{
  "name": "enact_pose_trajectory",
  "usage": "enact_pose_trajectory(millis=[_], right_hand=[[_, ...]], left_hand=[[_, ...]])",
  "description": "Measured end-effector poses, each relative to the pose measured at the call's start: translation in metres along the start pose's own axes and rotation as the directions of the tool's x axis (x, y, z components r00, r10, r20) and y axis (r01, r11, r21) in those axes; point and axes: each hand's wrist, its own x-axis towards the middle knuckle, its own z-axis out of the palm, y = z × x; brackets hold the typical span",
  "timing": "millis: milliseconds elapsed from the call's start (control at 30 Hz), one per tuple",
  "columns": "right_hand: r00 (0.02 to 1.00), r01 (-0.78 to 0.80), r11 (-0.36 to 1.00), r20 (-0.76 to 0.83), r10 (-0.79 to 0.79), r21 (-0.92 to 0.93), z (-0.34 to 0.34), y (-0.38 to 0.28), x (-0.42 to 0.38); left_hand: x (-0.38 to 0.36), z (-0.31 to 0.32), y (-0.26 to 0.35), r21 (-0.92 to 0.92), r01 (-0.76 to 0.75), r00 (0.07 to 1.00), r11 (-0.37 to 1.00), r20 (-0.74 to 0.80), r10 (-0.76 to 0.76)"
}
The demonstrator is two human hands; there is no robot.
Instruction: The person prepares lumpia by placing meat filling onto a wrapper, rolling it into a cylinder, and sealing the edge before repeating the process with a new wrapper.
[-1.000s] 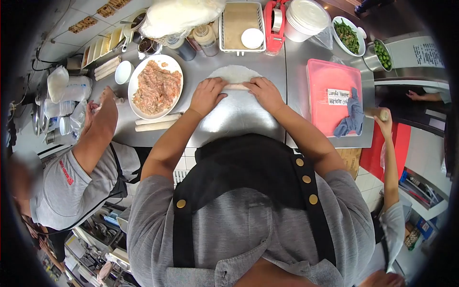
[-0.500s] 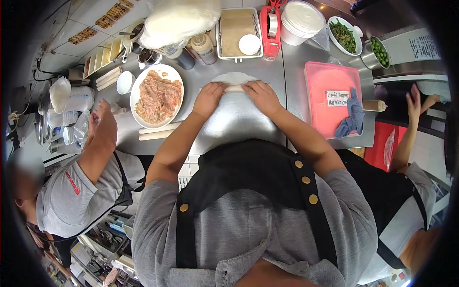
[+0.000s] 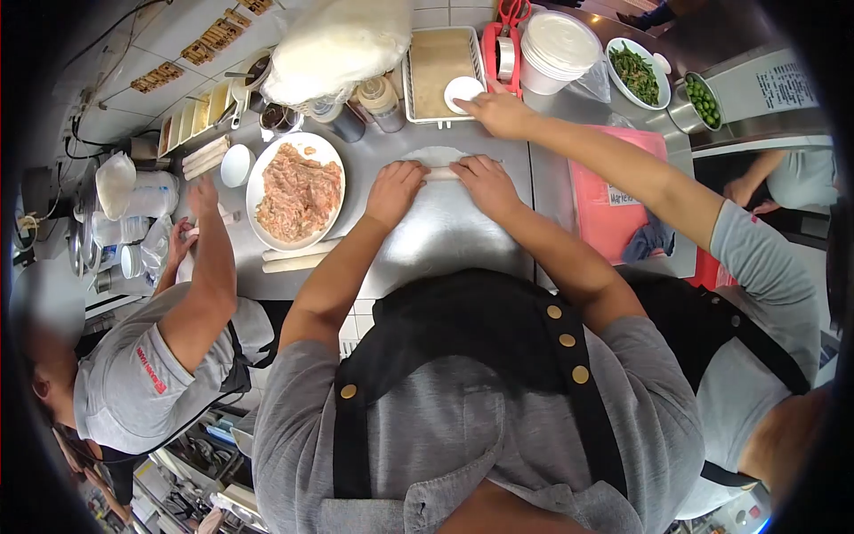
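Observation:
Both my hands are on a pale rolled wrapper (image 3: 440, 173) on the steel counter. My left hand (image 3: 397, 190) presses its left end with the fingers curled round it, and my right hand (image 3: 485, 184) does the same at the right end. Beyond the roll, the thin, round, translucent edge of the wrapper lies flat on the metal. To the left of my left hand stands a white oval plate (image 3: 335, 214) with a mound of ground meat mixture (image 3: 298, 191). Two finished pale rolls (image 3: 298, 258) lie just below the plate, near my left forearm.
A co-worker's hand (image 3: 503, 114) reaches from the right to a small white bowl (image 3: 463, 93) in the basket. Another co-worker works at left beside a white cup (image 3: 237, 165). Sauce bottles (image 3: 381, 102), a pink lidded box (image 3: 596, 214) and white tubs (image 3: 559, 49) stand around.
The right co-worker's arm has swung in over the pink box to the small white bowl. The left co-worker's hands have shifted. My hands have barely moved and stay on the roll.

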Motion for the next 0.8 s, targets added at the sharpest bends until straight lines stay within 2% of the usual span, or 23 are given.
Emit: enact_pose_trajectory(millis=[67,167,267,333,400,467,533,600,633,700,800], right_hand=[[1.0,-0.007,1.0,0.0,0.007,-0.028,0.002,-0.009,0.007],[1.0,0.0,0.999,-0.01,0.001,0.052,0.01,-0.019,0.019],[0.998,-0.031,0.995,0.055,0.025,0.1,0.031,-0.03,0.03],[0.995,-0.043,0.999,0.089,0.041,0.026,0.039,-0.027,0.029],[0.994,0.023,0.997,0.102,-0.03,0.074,0.036,-0.029,0.022],[0.991,0.066,0.993,0.108,-0.076,0.094,0.025,-0.026,0.013],[0.967,0.173,0.976,0.165,-0.193,0.13,0.016,-0.025,0.004],[0.942,0.222,0.958,0.213,-0.259,0.182,0.005,-0.021,-0.001],[0.913,0.265,0.936,0.253,-0.321,0.231,0.001,-0.019,-0.003],[0.907,0.275,0.929,0.254,-0.336,0.246,-0.003,-0.019,-0.007],[0.91,0.292,0.928,0.23,-0.344,0.232,-0.008,-0.023,-0.011]], left_hand=[[0.0,0.004,-0.003,-0.03,0.014,1.0,0.999,-0.012,-0.014],[0.003,0.006,0.001,-0.069,0.057,0.997,0.996,-0.04,-0.06],[0.003,0.015,-0.002,-0.09,0.098,0.993,0.991,-0.052,-0.103],[-0.013,0.016,0.001,-0.087,0.132,0.989,0.987,-0.051,-0.137],[-0.024,0.016,0.013,-0.187,0.187,0.979,0.964,-0.052,-0.199],[-0.035,0.009,0.027,-0.188,0.176,0.982,0.966,-0.038,-0.187],[-0.043,-0.01,0.038,-0.198,0.182,0.982,0.963,-0.022,-0.19],[-0.046,-0.039,0.041,-0.12,0.219,0.976,0.968,0.016,-0.218],[-0.045,-0.048,0.033,-0.063,0.227,0.969,0.972,-0.086,-0.232],[-0.04,-0.076,0.008,0.011,0.288,0.932,0.957,-0.233,-0.278],[-0.026,-0.111,-0.037,0.084,0.525,0.771,0.847,-0.468,-0.432]])
